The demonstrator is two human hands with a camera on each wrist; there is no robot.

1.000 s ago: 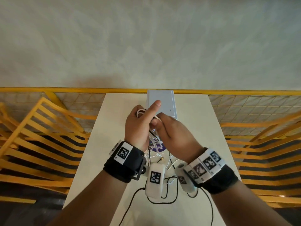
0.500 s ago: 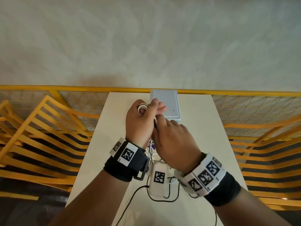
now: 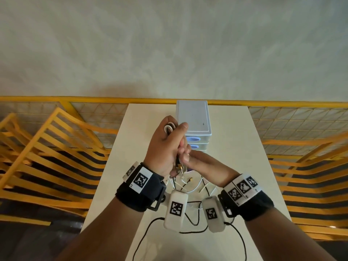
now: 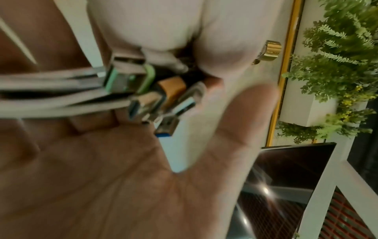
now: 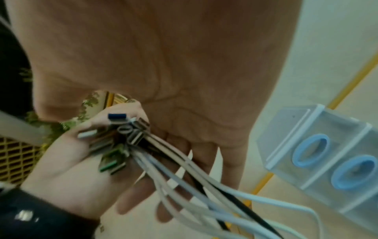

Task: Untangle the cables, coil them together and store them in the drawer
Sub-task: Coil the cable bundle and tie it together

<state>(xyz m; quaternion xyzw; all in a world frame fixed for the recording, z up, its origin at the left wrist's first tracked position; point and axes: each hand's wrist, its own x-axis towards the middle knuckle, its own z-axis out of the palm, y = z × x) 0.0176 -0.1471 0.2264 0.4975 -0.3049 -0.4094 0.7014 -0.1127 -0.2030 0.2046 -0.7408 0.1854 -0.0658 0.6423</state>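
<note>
Surface [image 3: 231,166]: pale cream, rectangular. On it: translucent drawer unit [image 3: 194,121] with blue oval pulls at the far edge; loose white and black cables [image 3: 190,187], gold-tipped connectors, nearer.

Soft, even light is filling the scene. The head view is bending straight rails at its edges; both wrist views are smearing with motion blur, and glare is glinting on a dark panel [image 4: 286,186].

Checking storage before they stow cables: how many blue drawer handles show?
2: upper blue handle and lower blue handle, stacked on the drawer unit; more may hide behind the hands.
</note>
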